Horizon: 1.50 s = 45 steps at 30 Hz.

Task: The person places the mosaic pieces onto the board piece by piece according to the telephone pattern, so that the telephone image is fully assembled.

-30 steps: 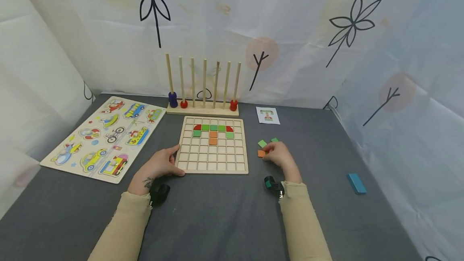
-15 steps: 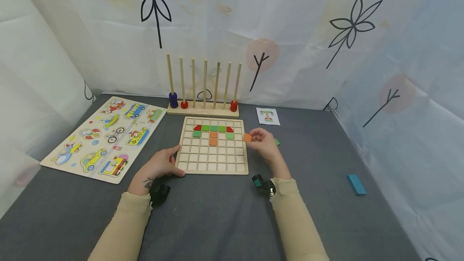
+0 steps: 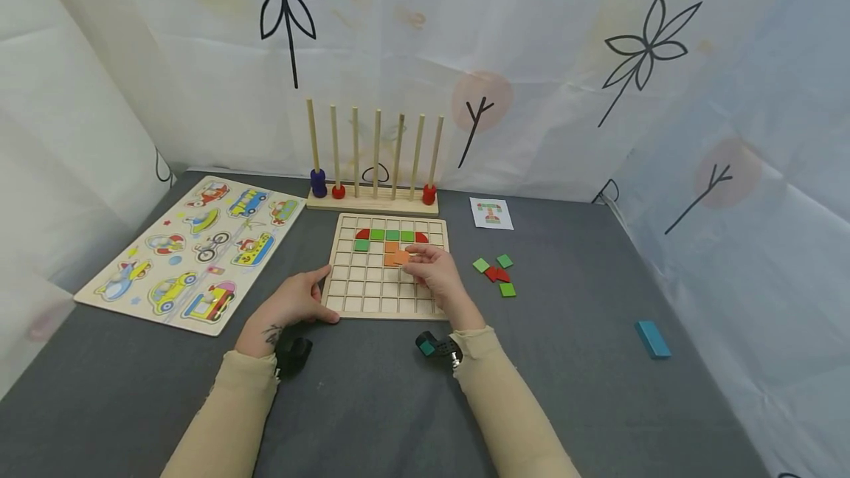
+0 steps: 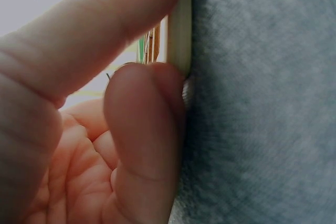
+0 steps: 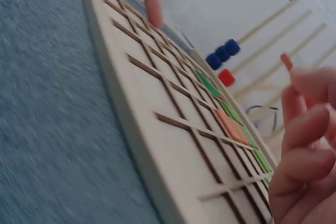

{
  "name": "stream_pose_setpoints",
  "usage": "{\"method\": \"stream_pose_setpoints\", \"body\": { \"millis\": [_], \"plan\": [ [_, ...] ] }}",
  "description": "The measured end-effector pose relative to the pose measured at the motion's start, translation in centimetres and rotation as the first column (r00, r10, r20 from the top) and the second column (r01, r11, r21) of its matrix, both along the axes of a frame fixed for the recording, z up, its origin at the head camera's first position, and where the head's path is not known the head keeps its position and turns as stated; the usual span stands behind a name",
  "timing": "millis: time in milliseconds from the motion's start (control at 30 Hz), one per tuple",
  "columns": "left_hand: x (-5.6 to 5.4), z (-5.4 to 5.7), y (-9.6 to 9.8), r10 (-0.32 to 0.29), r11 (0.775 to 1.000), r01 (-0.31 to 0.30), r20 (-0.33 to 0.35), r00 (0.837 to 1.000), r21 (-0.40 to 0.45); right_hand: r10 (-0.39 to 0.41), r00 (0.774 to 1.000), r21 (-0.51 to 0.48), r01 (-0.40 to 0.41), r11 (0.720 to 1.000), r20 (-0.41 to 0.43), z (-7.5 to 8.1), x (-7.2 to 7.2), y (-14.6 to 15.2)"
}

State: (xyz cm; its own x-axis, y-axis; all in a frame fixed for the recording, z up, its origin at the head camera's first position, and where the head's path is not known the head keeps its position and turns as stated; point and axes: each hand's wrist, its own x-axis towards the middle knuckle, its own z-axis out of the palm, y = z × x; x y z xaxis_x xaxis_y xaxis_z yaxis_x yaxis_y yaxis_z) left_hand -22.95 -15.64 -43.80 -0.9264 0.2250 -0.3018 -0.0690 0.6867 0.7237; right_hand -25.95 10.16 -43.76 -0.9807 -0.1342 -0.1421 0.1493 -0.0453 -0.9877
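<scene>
The right hand (image 3: 440,277) pinches an orange tile (image 3: 401,257) between thumb and fingertips, raised above the grid board (image 3: 361,304). The left hand (image 3: 294,301), thumb and forefinger spread, touches the board's left edge and near-left corner. Loose green tiles (image 3: 508,290) lie right; the peg stand (image 3: 372,201) stands far.

A pale wooden grid board (image 3: 370,286) is lying mid-frame in the head view. Near its top, red tiles (image 3: 362,234) are flanking three green tiles (image 3: 393,235), another green sitting below the left red. Orange tiles (image 3: 391,247) are running down beneath the middle green. Another orange piece (image 3: 401,257) is hanging above the board, showing its thin edge at right in the right wrist view.
</scene>
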Motion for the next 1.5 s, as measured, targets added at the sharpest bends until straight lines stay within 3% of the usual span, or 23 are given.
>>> {"method": "stream_pose_setpoints", "body": {
  "millis": [200,400,567,767,1067,1367,1500],
  "plan": [
    [0.0,0.0,0.0,-0.005,1.0,0.005,0.0,1.0,-0.001,-0.039,0.999,0.155,0.041,0.987,-0.017,-0.5,0.0,-1.1],
    [-0.1,0.0,0.0,-0.009,1.0,0.009,0.002,1.0,-0.009,-0.028,0.997,0.358,0.053,0.932,-0.073,-1.0,-0.3,-1.8],
    [-0.1,0.0,0.0,-0.012,1.0,0.012,-0.002,1.0,-0.006,-0.003,0.998,0.435,0.028,0.9,-0.057,-1.0,-0.2,-2.1],
    [-0.1,0.0,0.0,-0.014,1.0,0.014,-0.008,1.0,-0.004,0.007,0.998,0.478,0.021,0.878,-0.058,-1.0,0.0,-2.2],
    [-0.1,-0.1,0.0,-0.01,1.0,0.01,-0.007,1.0,-0.008,0.008,0.999,0.494,0.018,0.869,-0.05,-0.8,0.2,-2.4],
    [-0.1,0.0,0.0,-0.003,1.0,0.003,-0.005,1.0,-0.009,0.035,0.998,0.472,-0.002,0.881,-0.061,-0.3,0.2,-2.1],
    [-0.1,0.1,0.0,-0.008,1.0,0.008,-0.003,1.0,-0.009,0.018,0.995,0.445,0.027,0.895,-0.097,0.0,0.0,-1.4]
  ]
}}
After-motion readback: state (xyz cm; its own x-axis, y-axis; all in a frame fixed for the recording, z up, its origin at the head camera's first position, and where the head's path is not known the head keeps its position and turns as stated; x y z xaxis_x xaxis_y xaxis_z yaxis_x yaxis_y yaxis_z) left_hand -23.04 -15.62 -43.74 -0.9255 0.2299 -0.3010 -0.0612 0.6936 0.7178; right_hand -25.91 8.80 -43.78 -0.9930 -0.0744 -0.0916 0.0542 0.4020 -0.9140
